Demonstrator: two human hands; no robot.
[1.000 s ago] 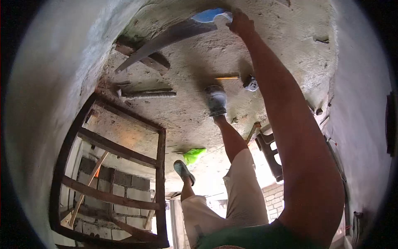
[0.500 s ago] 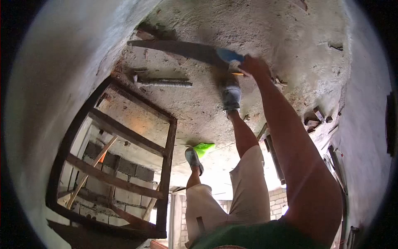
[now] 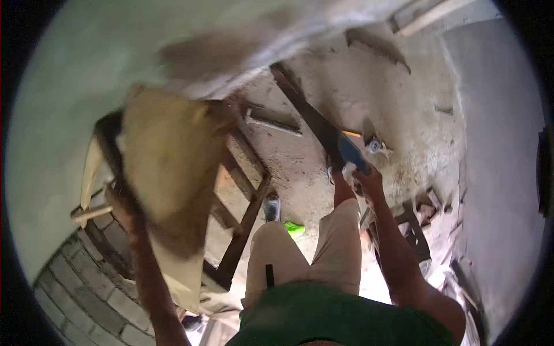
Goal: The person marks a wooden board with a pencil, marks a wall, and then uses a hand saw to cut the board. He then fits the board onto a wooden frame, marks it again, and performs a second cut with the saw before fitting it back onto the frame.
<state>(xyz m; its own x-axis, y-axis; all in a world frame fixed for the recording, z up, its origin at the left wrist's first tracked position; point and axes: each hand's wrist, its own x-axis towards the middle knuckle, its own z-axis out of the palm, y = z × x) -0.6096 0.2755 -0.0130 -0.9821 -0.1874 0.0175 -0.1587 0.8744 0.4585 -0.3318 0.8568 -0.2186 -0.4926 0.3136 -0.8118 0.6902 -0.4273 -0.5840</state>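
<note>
A hand saw (image 3: 314, 121) with a blue handle points up and left from my right hand (image 3: 368, 180), whose fingers are wrapped round the handle. My left hand (image 3: 122, 205) is at the left, beside a blurred tan board (image 3: 170, 155) and the dark wooden frame; its fingers are smeared, so its grip is unclear. Behind the board, the wooden frame (image 3: 245, 236) with crossbars shows in part. A short pale bar (image 3: 274, 124) lies on the floor left of the saw blade.
An orange pencil-like stick (image 3: 351, 134) and a small grey object (image 3: 375, 145) are on the rough floor (image 3: 404, 92). Something bright green (image 3: 294, 229) is near my feet. Wood scraps (image 3: 430, 205) lie at the right. Block wall (image 3: 81, 288) stands lower left.
The view has turned. My left hand and the tan board have come into view at the left. The saw, still in my right hand, has moved lower and now slants more steeply.
</note>
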